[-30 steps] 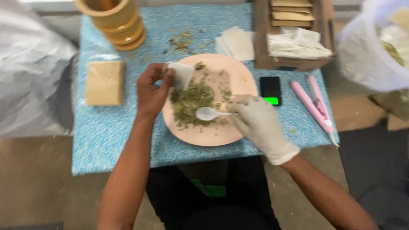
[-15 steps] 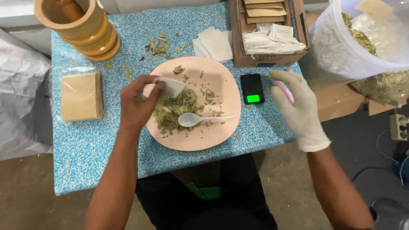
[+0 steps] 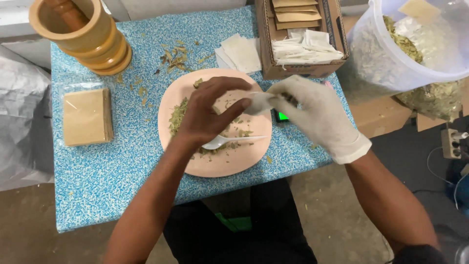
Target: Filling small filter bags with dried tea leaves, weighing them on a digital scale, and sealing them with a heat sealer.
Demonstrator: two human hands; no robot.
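Note:
My bare left hand hovers over a pink plate and pinches a small white paper sachet between thumb and fingers. My right hand, in a white glove, grips the same sachet from the right side. Crushed green dried leaves lie on the plate, partly hidden under my left hand. A white plastic spoon rests on the plate below my hands.
A wooden mortar with pestle stands at the back left of the blue speckled table. A bag of tan sachets lies at left. A cardboard box of sachets, loose white sachets, and a leaf-filled bucket sit at the back right.
My gloved right hand came in from the right near the small scale and joined my left hand on the sachet. The spoon stays on the plate.

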